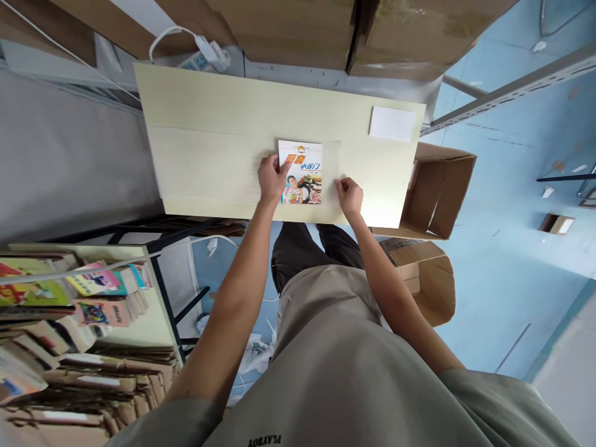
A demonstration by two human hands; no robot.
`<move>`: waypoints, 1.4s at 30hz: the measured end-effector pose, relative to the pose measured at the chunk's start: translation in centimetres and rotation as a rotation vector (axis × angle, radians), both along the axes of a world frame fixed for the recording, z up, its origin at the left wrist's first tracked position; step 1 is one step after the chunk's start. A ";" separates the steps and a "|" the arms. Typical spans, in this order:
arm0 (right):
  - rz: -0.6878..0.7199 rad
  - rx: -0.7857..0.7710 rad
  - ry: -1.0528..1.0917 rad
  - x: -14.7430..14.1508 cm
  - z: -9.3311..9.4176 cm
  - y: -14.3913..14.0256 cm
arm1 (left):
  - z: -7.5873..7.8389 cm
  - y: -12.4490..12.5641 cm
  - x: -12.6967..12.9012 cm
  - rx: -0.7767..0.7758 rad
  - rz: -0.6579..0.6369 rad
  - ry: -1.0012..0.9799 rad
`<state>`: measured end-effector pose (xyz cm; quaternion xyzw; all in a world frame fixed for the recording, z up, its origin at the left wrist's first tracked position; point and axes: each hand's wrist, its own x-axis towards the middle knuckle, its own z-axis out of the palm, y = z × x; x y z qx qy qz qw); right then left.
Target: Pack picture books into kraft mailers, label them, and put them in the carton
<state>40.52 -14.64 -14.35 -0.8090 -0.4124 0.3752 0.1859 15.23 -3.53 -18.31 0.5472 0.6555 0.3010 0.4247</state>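
Observation:
A thin booklet (302, 180) with a colourful cover of a person and food lies on the pale yellow tabletop (209, 105). My left hand (272, 179) grips its left edge, thumb on the cover and fingers partly hidden. Clear plastic film (331, 162) shows as a faint strip beyond the booklet's right side, and a faint sheen runs leftward over the table. At the strip's right edge my right hand (349, 195) is closed in a pinch on the film.
A white paper stack (392, 123) sits at the table's far right. Open cardboard boxes (440, 189) stand right of the table, with larger cartons (293, 31) behind. A power strip (200, 61) is at the back left. Books (37, 282) fill a shelf at lower left.

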 end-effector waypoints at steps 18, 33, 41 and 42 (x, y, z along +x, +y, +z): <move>0.184 0.183 -0.143 -6.0 3.5 1.1 | 0.9 -2.7 -0.2 0.084 0.042 0.094; 0.499 0.064 -0.038 -6.1 0.3 4.5 | 2.8 -9.1 4.3 0.033 0.055 0.103; 0.331 0.106 -0.021 -3.6 -0.3 6.9 | 2.3 -9.6 4.6 0.003 0.043 0.101; 0.252 0.101 -0.039 -3.3 -0.2 7.4 | 2.2 -9.6 4.7 -0.007 0.042 0.092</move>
